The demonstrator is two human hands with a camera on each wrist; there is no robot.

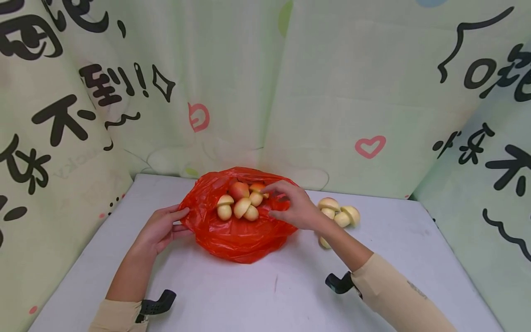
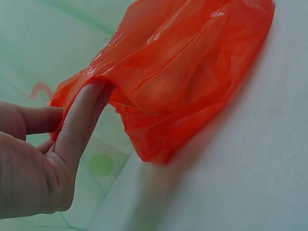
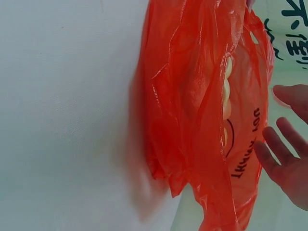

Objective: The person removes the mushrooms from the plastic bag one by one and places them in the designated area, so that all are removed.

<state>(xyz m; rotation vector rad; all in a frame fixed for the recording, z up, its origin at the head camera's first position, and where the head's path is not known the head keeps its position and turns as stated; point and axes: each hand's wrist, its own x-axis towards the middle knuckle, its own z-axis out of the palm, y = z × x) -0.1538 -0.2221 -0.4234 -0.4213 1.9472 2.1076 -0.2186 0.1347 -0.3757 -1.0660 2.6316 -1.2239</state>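
A red plastic bag [image 1: 244, 244] lies on the table with its mouth open. Several pale toy-like mushrooms [image 1: 242, 207] are inside, beside a rounded reddish-yellow thing [image 1: 239, 190] whose kind I cannot tell. At the bag's left rim, my left hand [image 1: 159, 229] pinches the plastic between thumb and fingers; the left wrist view shows the fingers under a fold of the bag [image 2: 183, 72]. My right hand [image 1: 295, 208] hovers over the bag's right side, fingers spread and apart. In the right wrist view nothing shows between those fingers [image 3: 272, 151].
To the right of the bag, partly behind my right forearm, several more pale mushrooms [image 1: 350, 216] lie on the white table [image 1: 394, 258]. Printed curtains [image 1: 352, 92] hang along the table's back and sides. Each wrist carries a black camera mount [image 1: 159, 304].
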